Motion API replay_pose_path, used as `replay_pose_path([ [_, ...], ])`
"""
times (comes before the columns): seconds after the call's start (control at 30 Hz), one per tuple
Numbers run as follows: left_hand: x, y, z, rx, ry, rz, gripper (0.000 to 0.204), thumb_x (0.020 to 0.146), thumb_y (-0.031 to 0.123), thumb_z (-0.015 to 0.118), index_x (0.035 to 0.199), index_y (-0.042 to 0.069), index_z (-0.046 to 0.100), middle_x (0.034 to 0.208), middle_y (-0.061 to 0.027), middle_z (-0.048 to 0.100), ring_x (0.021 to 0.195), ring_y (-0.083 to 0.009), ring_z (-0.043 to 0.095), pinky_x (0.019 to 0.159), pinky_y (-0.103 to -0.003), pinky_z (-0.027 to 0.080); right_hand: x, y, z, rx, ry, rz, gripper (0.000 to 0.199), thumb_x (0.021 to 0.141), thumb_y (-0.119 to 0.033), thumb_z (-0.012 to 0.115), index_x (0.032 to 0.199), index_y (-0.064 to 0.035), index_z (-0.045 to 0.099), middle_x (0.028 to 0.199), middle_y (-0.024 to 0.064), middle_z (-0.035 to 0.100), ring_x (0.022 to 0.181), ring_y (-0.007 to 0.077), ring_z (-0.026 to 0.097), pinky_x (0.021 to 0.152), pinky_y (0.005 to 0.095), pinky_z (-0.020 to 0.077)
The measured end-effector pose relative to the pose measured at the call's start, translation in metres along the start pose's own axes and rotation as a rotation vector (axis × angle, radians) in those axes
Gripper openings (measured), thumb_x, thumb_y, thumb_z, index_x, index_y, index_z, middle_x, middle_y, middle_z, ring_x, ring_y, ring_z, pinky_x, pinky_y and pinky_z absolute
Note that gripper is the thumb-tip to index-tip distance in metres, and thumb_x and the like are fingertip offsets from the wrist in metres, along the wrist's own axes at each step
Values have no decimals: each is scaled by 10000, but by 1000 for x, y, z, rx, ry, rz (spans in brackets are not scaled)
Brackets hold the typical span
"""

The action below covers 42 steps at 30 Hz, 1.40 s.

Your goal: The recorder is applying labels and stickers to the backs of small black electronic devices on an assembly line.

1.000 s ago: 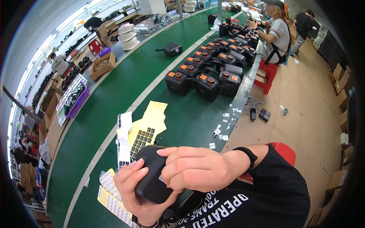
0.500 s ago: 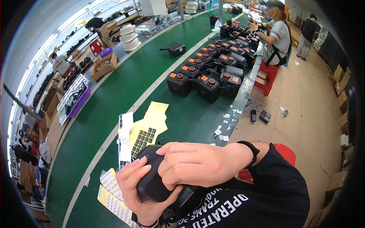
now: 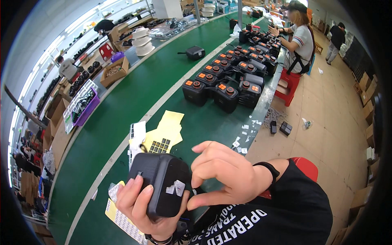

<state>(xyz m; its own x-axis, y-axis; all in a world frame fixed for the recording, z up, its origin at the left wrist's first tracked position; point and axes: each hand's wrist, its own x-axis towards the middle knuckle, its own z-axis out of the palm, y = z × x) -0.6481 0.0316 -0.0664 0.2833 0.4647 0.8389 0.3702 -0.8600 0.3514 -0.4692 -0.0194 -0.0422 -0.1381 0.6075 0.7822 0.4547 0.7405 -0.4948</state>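
My left hand (image 3: 136, 202) grips a black box-shaped device (image 3: 165, 167), which looks like a portable speaker, from its left and underneath. The box is tilted, with rounded edges, a ribbed face and a dark strap loop at its far end. A crumpled whitish sticker piece (image 3: 175, 188) clings to its right-hand face. Just right of that face is my right hand (image 3: 224, 175), apart from the box. Its fingers are bent, with a gap between them and the thumb, and I see nothing held there. Beyond the box lie yellow sheets (image 3: 169, 122) with small dark labels.
Several black devices (image 3: 226, 96) with orange buttons stand in rows on the green bench (image 3: 122, 98). One more device (image 3: 195, 52) lies apart. Paper scraps (image 3: 245, 132) dot the right edge. A label sheet (image 3: 122, 218) is at lower left. A co-worker (image 3: 300, 41) sits farther along.
My right hand has come off the box and moved right. The box has turned in my left hand, bringing the face with the whitish sticker piece into view.
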Motion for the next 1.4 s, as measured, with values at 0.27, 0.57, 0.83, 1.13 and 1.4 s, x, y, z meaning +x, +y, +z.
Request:
replay_pose_path([
  [0.27,-1,0,-8,336,-28,199,661,600,410,807,1089,89,500,1112,-136,548,1007,-294,517,913,-477,377,0,-1,8,124,-83,312,220,796,-224,673,765,-67,522,568,33,487,528,176,503,482,290,391],
  [0.57,-1,9,-3,282,5,186,653,597,356,813,1095,94,483,1109,-137,546,1011,-296,517,921,-472,382,-5,1,8,221,-20,228,130,768,-74,653,718,-36,539,551,44,492,479,162,505,439,271,388],
  [0.83,-2,8,-4,246,20,174,664,597,330,815,1110,99,462,1108,-132,532,1011,-297,515,924,-470,387,-5,3,9,294,16,229,123,752,-44,656,705,-25,545,557,30,505,466,108,509,416,227,389],
  [1.13,-1,5,-7,234,-1,196,670,597,331,819,1110,99,457,1106,-129,528,1008,-294,517,921,-469,391,-5,5,7,350,-1,249,119,744,-29,652,688,-9,550,549,29,502,461,89,493,413,220,376],
  [1.4,-2,5,-3,222,44,182,673,605,353,814,1112,95,455,1108,-135,527,1003,-296,519,918,-470,391,-4,6,6,368,-8,235,131,753,-50,669,697,-11,556,555,29,515,466,90,500,419,220,383],
])
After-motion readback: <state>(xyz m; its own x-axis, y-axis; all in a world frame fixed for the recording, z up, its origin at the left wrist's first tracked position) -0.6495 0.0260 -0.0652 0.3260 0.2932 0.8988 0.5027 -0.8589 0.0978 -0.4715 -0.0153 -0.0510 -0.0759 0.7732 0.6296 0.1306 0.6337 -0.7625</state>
